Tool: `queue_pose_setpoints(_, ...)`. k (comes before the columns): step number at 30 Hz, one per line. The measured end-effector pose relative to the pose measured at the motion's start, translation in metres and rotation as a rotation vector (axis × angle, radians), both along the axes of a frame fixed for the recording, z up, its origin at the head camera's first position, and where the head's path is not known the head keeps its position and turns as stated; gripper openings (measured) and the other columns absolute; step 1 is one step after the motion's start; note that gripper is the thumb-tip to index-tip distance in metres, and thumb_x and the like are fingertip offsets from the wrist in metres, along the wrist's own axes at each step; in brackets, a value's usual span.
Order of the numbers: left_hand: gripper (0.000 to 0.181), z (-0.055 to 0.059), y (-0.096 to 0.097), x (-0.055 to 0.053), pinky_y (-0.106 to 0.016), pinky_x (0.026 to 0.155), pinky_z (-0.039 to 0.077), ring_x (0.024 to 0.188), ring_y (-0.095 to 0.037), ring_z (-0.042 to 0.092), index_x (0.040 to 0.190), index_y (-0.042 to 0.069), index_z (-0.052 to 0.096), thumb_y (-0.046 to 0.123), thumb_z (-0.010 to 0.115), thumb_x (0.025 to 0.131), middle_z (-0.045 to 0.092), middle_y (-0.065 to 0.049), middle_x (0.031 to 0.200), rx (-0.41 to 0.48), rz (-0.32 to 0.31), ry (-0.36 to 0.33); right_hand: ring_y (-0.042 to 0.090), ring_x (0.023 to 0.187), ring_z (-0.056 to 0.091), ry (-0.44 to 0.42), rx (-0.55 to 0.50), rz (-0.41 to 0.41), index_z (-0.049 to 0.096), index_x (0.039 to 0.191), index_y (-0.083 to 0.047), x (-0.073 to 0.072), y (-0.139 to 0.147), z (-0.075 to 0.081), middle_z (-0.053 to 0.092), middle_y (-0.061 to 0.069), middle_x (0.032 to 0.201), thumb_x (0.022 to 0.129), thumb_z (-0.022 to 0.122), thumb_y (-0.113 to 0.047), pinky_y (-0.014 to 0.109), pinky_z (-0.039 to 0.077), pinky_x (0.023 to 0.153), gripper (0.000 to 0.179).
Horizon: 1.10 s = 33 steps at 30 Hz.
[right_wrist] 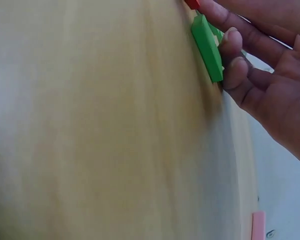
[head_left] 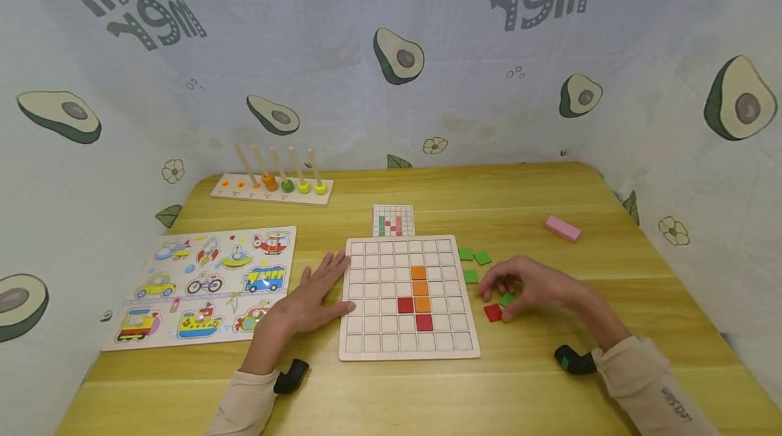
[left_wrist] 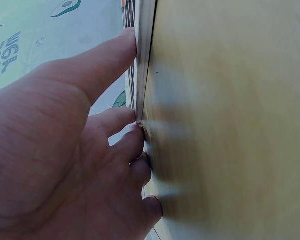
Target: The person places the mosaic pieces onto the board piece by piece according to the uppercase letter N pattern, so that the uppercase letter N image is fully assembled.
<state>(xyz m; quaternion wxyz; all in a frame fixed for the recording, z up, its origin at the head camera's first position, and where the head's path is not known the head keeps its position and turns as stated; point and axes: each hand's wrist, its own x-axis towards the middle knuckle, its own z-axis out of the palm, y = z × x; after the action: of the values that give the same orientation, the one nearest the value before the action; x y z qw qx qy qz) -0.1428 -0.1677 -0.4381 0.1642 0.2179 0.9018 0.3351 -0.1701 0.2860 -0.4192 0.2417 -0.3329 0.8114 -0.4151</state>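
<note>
A square wooden grid board (head_left: 374, 339) lies on the table with three orange tiles (head_left: 421, 288) and two red tiles (head_left: 406, 305) in its cells. My left hand (head_left: 311, 297) rests at the board's left edge, fingers spread; the left wrist view shows its thumb and fingertips against the board's side. My right hand (head_left: 530, 285) is low over loose tiles right of the board, its fingers bent and its thumb by a loose red tile (head_left: 492, 313). Partly beneath that hand lies a green tile (right_wrist: 207, 47). More green tiles (head_left: 470, 276) lie between hand and board.
Behind the board is a small pattern card (head_left: 393, 220). A vehicle picture puzzle (head_left: 232, 256) lies at left. At the back left stands a peg stacker (head_left: 305, 197) with beads. A pink block (head_left: 563, 228) sits at right. A patterned cloth (head_left: 342, 117) hangs behind the table.
</note>
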Motion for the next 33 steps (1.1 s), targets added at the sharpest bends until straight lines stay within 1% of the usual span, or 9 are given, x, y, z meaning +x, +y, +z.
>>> queue_pose_setpoints(7,0.085,0.003,0.000,0.001,-0.066,0.131,-0.005,0.167,-0.039,0.001,0.171,0.000,0.022,0.030,0.068,0.107,0.013,-0.017,0.180,0.011,-0.006,0.002,0.027,0.084,0.058,0.020,0.024,-0.035,0.077,0.114,-0.004,0.001,-0.004,-0.001,0.074,0.006,0.100,0.081,0.094,-0.007,0.027,0.048,0.069,0.037)
queue_pose_setpoints(11,0.084,0.003,0.000,0.002,-0.067,0.131,-0.005,0.167,-0.039,0.002,0.171,0.000,0.022,0.030,0.068,0.107,0.014,-0.017,0.180,0.014,-0.005,0.004,0.025,0.082,0.059,0.006,0.029,-0.061,0.078,0.113,-0.004,0.002,-0.007,0.000,0.074,0.005,0.097,0.081,0.094,-0.008,0.025,0.049,0.069,0.035)
queue_pose_setpoints(18,0.084,0.001,-0.001,0.001,-0.067,0.131,-0.005,0.167,-0.039,0.001,0.171,0.000,0.021,0.029,0.068,0.107,0.013,-0.017,0.180,0.016,-0.005,0.002,0.019,0.078,0.060,0.000,0.049,-0.097,0.077,0.112,-0.001,0.002,-0.010,-0.003,0.074,0.004,0.092,0.081,0.094,-0.005,0.022,0.051,0.068,0.036)
queue_pose_setpoints(22,0.084,0.000,0.000,0.001,-0.066,0.131,-0.005,0.167,-0.038,0.001,0.171,0.000,0.021,0.029,0.068,0.107,0.013,-0.016,0.180,0.009,-0.003,0.000,0.017,0.077,0.061,0.017,0.072,-0.101,0.076,0.112,0.000,0.003,-0.013,-0.003,0.073,0.003,0.090,0.081,0.094,-0.006,0.022,0.053,0.067,0.036)
queue_pose_setpoints(26,0.084,0.000,0.000,0.001,-0.066,0.131,-0.005,0.167,-0.038,0.001,0.171,0.001,0.021,0.030,0.068,0.107,0.013,-0.016,0.180,0.007,-0.005,-0.002,0.017,0.077,0.062,0.055,0.091,-0.107,0.076,0.110,-0.002,0.004,-0.015,-0.001,0.072,0.002,0.089,0.080,0.095,-0.007,0.022,0.053,0.066,0.037)
queue_pose_setpoints(33,0.085,-0.002,-0.001,0.001,-0.065,0.131,-0.006,0.167,-0.037,0.000,0.171,0.001,0.021,0.028,0.069,0.107,0.012,-0.015,0.180,-0.002,0.001,0.000,0.015,0.076,0.066,0.101,0.087,-0.140,0.078,0.105,-0.003,0.006,-0.019,0.001,0.074,-0.002,0.085,0.077,0.098,-0.007,0.024,0.054,0.065,0.035)
